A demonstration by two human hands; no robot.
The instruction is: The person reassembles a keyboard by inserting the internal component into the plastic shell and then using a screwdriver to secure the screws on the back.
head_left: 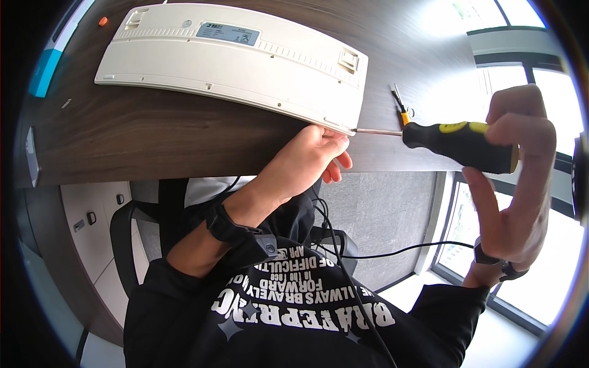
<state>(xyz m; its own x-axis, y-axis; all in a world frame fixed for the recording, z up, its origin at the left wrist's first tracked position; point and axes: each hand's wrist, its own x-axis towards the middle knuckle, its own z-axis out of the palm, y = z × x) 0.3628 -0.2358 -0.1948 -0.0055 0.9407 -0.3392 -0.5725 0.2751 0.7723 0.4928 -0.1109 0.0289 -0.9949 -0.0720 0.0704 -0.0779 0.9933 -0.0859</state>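
Note:
An off-white keyboard [245,80] lies with its underside up on the table, showing a grey label, small screw holes and two folded feet. My left hand [307,156] is closed at its near right corner, with thumb and fingers gripping the edge. In my right hand [521,165], fingers and thumb hold the end of a black and yellow screwdriver [463,140]. The screwdriver lies nearly level, its metal shaft pointing left. Its tip meets the keyboard's corner beside my left fingertips; whether it sits in a hole or a seam I cannot tell.
On the dark wooden table [153,135], a small tool with a yellow part [404,115] lies right of the keyboard. Several tiny pieces [66,103], an orange bit [103,21], a blue box [44,73] and a flat pale object [32,156] are at left. A black cable [405,248] hangs across my front.

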